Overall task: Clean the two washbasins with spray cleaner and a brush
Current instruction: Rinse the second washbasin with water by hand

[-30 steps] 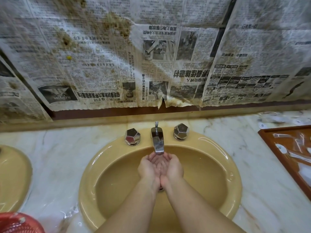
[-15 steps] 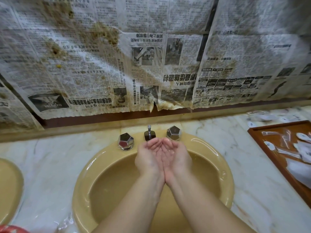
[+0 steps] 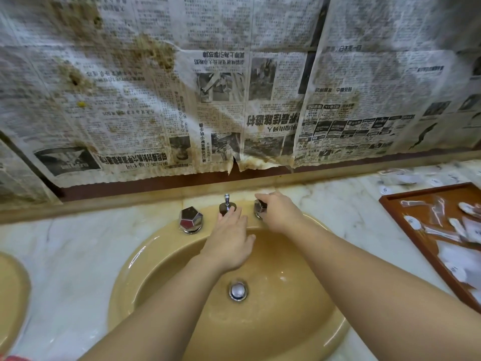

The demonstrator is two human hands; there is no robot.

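mustard-yellow washbasin (image 3: 145, 287), chrome tap knob (image 3: 190, 219), white grey-veined marble counter (image 3: 78, 256), reddish-brown tray (image 3: 406, 225), brown-stained newspaper (image 3: 234, 87).

My left hand (image 3: 229, 241) lies over the spout (image 3: 227, 205) at the back of the washbasin (image 3: 135, 259), and my right hand (image 3: 279, 213) covers the right tap knob (image 3: 259, 208), so that back rim is crowded. The left tap knob (image 3: 190, 220) stands free beside them. The bowl around the drain plug (image 3: 237, 290) is open between my forearms. On the desk (image 3: 75, 246), a wooden tray (image 3: 406, 220) of packets blocks the right; the papered wall (image 3: 234, 87) closes the back.
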